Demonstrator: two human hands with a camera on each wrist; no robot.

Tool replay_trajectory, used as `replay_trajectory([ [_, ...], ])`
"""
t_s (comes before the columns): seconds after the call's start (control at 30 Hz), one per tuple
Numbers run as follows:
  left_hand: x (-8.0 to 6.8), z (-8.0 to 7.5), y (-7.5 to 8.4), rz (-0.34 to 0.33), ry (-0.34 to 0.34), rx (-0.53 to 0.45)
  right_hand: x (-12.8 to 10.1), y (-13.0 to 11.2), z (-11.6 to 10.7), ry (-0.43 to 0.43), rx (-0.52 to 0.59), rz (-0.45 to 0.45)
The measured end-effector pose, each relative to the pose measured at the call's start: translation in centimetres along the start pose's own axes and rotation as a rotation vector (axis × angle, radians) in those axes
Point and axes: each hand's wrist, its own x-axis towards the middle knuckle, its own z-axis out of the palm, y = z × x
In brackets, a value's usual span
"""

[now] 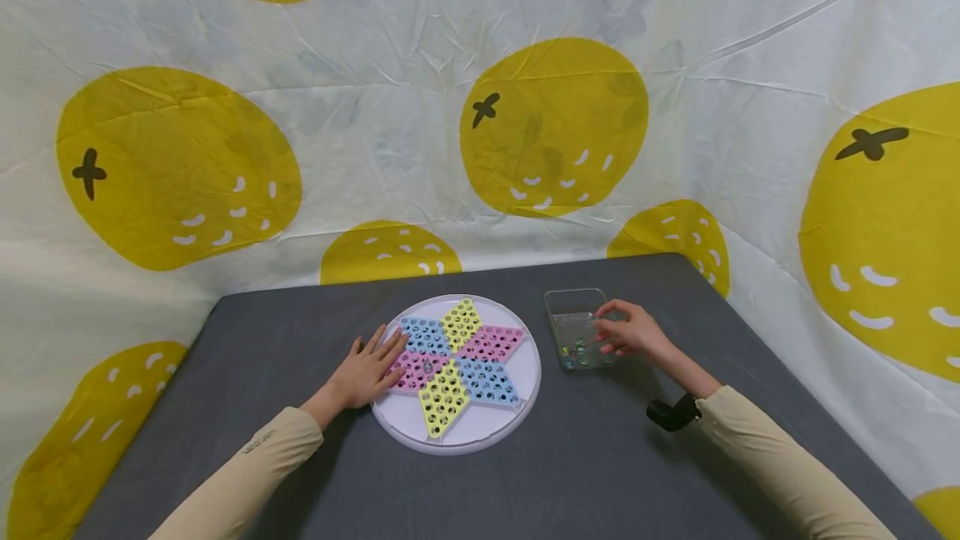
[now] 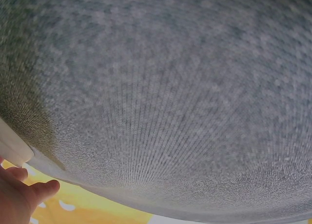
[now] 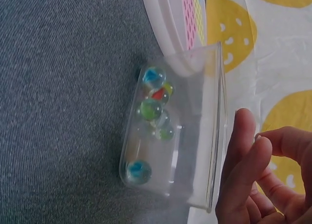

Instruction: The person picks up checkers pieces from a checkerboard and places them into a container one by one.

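A round white Chinese checkers board (image 1: 486, 425) has a star of yellow, pink and blue sections full of holes. One marble (image 1: 427, 367) appears to sit in the left pink section. My left hand (image 1: 367, 373) rests on the board's left edge, fingers stretched out. To the right stands a clear plastic box (image 1: 557, 332) with several glass marbles (image 3: 151, 109) gathered at one end. Above its right side hovers my right hand (image 1: 628, 330), thumb and fingers loosely bent. In the right wrist view the fingertips (image 3: 263, 148) come close together, and no marble shows between them.
Everything stands on a dark grey table (image 1: 570, 473). Behind and beside it hangs a white cloth (image 1: 405, 132) printed with big yellow fruit. A black strap (image 1: 672, 413) is worn at the right wrist, low over the table.
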Motion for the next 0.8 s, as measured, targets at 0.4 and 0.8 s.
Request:
replay_trajectory([
  [0.4,-0.11,-0.13,0.15,0.010,0.011,-0.005,0.21,0.80,-0.63,0.021,0.003,-0.010],
  [0.8,0.05,0.07,-0.09,0.000,-0.002,-0.009,0.40,0.88,-0.74,0.038,0.006,0.021],
])
